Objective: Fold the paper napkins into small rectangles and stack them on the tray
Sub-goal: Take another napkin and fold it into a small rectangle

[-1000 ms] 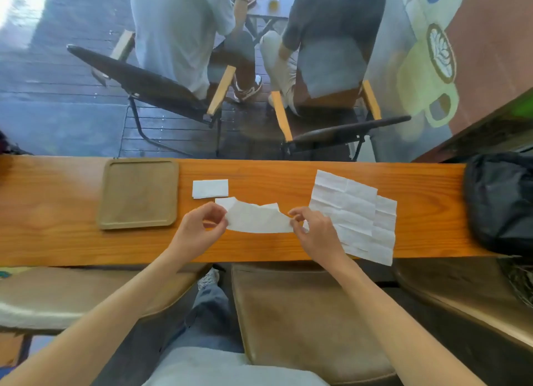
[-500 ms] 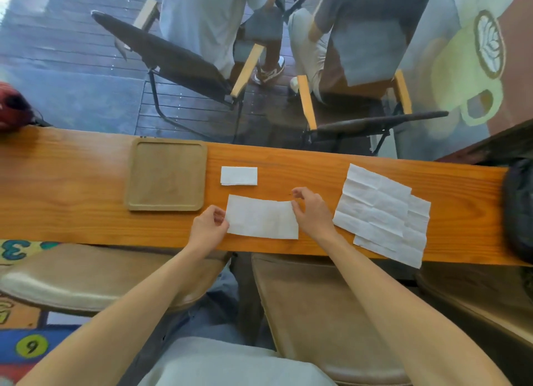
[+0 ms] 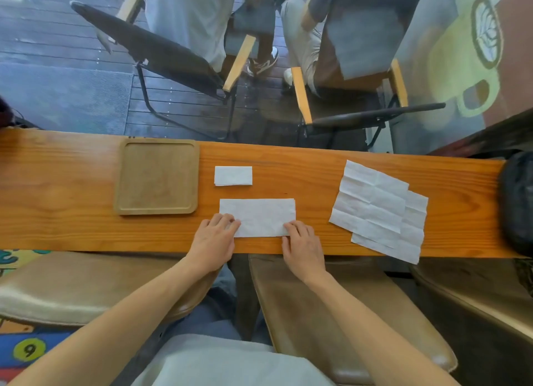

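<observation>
A white napkin folded in half (image 3: pixel 258 216) lies flat on the wooden counter (image 3: pixel 72 192) in front of me. My left hand (image 3: pixel 213 238) presses its near left corner and my right hand (image 3: pixel 302 245) presses its near right corner, fingers on the paper. A small folded napkin rectangle (image 3: pixel 233 175) lies just beyond it. The square wooden tray (image 3: pixel 157 176) sits to the left with nothing on it. Two unfolded creased napkins (image 3: pixel 375 207) overlap on the right.
A black bag (image 3: pixel 517 201) rests at the counter's right end. Padded stools (image 3: pixel 331 313) stand below the near edge. Beyond the glass, two people sit on chairs (image 3: pixel 173 59) on a deck.
The napkin was held up between both hands a second ago; now it lies flat, folded in half. Both hands have slid to its near corners and press it down.
</observation>
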